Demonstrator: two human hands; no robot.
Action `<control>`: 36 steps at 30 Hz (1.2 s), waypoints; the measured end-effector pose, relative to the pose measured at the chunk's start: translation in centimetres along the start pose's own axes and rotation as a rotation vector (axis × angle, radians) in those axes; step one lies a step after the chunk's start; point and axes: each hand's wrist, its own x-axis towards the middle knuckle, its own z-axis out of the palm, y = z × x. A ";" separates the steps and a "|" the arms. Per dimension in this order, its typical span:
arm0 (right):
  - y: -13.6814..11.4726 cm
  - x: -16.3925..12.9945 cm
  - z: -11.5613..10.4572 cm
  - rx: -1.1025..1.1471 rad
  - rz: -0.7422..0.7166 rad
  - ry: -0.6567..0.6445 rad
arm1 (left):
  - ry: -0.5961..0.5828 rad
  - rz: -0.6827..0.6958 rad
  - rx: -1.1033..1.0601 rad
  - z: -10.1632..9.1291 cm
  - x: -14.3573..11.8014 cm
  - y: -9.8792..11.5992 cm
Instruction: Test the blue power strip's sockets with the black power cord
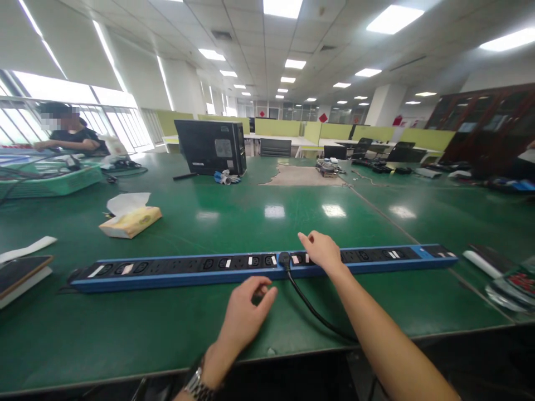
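A long blue power strip (175,277) with black sockets and small white labels lies across the table in front of me. A black plug (285,259) sits on its middle, and its black cable (311,309) runs toward the table's front edge. My left hand (246,306) is just in front of the strip, left of the cable, with curved fingers, a gap to the thumb and nothing held. Over the strip, right of the plug, is my right hand (321,249); its thumb stands apart, some fingers are hidden, and no object shows in it.
On the green table (217,223) are a tissue pack (131,220), a black computer case (211,147), gloves (226,177) and a green basket (54,184). A notebook-like item (23,273) lies left, plastic bags (512,284) right. Another person (71,131) sits at far left.
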 end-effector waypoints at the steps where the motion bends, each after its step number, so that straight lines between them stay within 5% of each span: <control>1: 0.8 0.3 0.4 -0.052 0.011 0.061 | -0.117 -0.133 -0.225 1.2 0.0 0.6; 3: 2.1 0.4 1.3 -0.118 0.005 0.095 | -0.268 -0.382 -0.656 3.3 0.9 1.7; 6: 2.7 0.2 2.5 -0.119 0.010 0.136 | -0.223 -0.560 -1.015 5.2 3.1 3.7; 11: 3.0 -0.2 3.1 -0.058 -0.017 0.296 | -0.122 -0.060 -0.930 2.7 4.6 9.1; 13: 3.3 -0.8 3.5 -0.015 -0.106 0.393 | 0.073 -0.033 -0.887 -0.1 4.8 9.5; 16: 2.9 -2.8 4.7 0.061 -0.346 0.501 | 0.322 -0.246 -0.849 -4.7 4.6 6.2; 19: 0.7 -5.8 6.3 0.111 -0.440 0.542 | 0.255 -0.544 -0.686 -7.3 3.7 1.1; 22: -2.7 -9.4 7.5 0.188 -0.489 0.482 | 0.206 -0.589 -0.591 -7.0 2.7 -2.1; 28: -5.7 -16.4 8.9 0.485 -0.487 0.303 | 0.159 -0.551 -0.480 -5.0 3.2 -2.0; 32: -3.1 -18.2 8.5 0.513 -0.484 0.233 | 0.157 -0.545 -0.463 -4.9 3.9 -1.9; 36: 0.6 -16.5 7.2 0.407 -0.357 0.314 | 0.134 -0.562 -0.395 -5.1 3.9 -2.0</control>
